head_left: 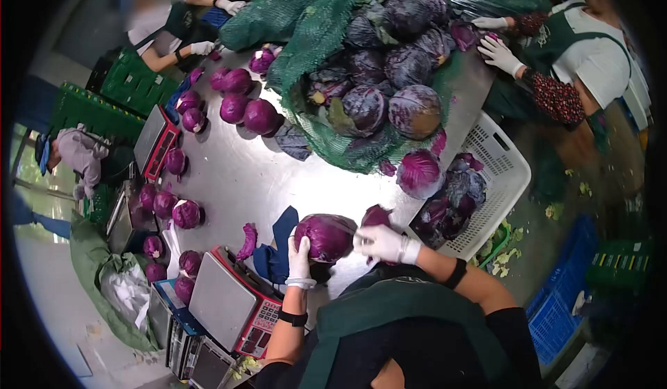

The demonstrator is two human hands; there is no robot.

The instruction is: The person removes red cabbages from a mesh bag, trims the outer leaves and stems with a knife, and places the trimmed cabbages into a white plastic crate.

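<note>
A red cabbage (324, 238) with a glossy purple surface is held up over the near edge of the metal table. My left hand (300, 262), in a white glove, grips its left side. At its right side, my gloved right hand (384, 243) has its fingers closed on a purple cabbage leaf (376, 216), which shows above the hand. Just beyond my right hand lies another red cabbage (419, 173) with pale veins. Dark blue cloth (271, 260) and a torn leaf strip (247, 241) lie left of my left hand.
A green net sack (306, 76) spills dark cabbages (406, 66) across the table (229, 173). Peeled cabbages line its left side beside red scales (229, 295). A white basket (511, 156) holding leaves stands at right. Co-workers' gloved hands (500, 55) are at the far side.
</note>
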